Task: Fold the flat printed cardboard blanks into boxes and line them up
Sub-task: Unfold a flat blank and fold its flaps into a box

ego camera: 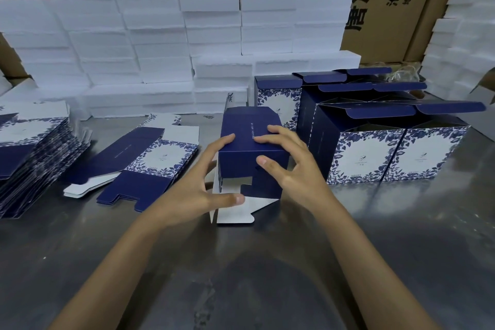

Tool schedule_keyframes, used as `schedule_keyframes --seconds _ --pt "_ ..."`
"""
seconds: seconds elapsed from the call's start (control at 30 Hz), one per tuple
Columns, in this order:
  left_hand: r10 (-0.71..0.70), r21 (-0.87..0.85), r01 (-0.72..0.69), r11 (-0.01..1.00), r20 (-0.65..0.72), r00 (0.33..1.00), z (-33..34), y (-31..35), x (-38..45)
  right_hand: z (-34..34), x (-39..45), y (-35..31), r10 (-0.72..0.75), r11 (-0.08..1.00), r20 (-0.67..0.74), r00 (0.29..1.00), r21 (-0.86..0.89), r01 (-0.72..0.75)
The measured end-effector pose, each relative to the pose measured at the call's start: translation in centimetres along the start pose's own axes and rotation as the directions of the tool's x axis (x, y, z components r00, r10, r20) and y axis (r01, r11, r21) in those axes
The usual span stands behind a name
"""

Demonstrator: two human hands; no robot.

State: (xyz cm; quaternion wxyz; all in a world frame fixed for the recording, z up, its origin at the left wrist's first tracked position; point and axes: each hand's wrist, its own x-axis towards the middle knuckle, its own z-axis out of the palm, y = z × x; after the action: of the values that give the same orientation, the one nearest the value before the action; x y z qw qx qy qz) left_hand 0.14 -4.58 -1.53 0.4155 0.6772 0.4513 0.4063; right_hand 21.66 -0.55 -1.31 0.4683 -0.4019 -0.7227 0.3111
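Observation:
A half-formed navy box (242,154) lies on its side at the middle of the steel table (267,262), its white bottom flaps (235,213) splayed toward me. My left hand (203,185) holds its left side, thumb on a white flap and fingers curled round the top edge. My right hand (289,161) holds its right side, fingers on the top panel and thumb on the near face. Loose flat blanks (144,158) lie to the left. Finished blue-and-white floral boxes (396,150) stand in rows at the right with lids open.
A tall stack of flat blanks (32,153) sits at the far left. White foam slabs (160,61) are piled along the back, with more foam (463,43) at the right. Brown cartons (388,0) stand behind them.

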Motion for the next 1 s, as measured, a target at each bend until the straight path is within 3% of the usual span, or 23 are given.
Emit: schedule_keyframes --seconds 0.1,0.2,0.27,0.43,0.63,0.9,1.0 --pt "0.014 0.027 -0.013 1.000 -0.052 0.999 0.3 0.2 -0.1 -0.1 0.1 0.2 0.002 0.998 -0.012 1.000 0.058 -0.002" --pt "0.081 -0.014 -0.091 0.996 -0.332 0.940 2.2 0.4 0.5 0.4 0.0 0.1 -0.006 0.995 -0.018 1.000 0.100 0.007" --pt "0.148 0.031 -0.149 0.988 -0.441 0.885 3.2 0.8 1.3 0.7 -0.1 0.0 -0.008 0.995 -0.030 1.000 0.104 0.011" --pt "0.154 -0.061 -0.203 0.977 -0.458 0.876 4.8 1.4 3.2 0.3 0.2 0.0 0.028 0.989 -0.115 0.993 0.150 -0.011" --pt "0.141 -0.017 -0.176 0.984 -0.525 0.839 5.5 1.2 4.3 0.6 0.6 0.6 0.039 0.988 -0.222 0.974 0.154 -0.004" --pt "0.120 -0.088 -0.179 0.980 -0.457 0.881 4.8 1.0 3.8 -0.3 0.6 1.1 0.021 0.989 -0.109 0.994 0.149 -0.004" --pt "0.147 -0.066 -0.203 0.977 -0.477 0.867 5.1 1.3 3.7 -0.1 0.6 0.9 0.005 0.992 -0.145 0.989 0.125 0.013"
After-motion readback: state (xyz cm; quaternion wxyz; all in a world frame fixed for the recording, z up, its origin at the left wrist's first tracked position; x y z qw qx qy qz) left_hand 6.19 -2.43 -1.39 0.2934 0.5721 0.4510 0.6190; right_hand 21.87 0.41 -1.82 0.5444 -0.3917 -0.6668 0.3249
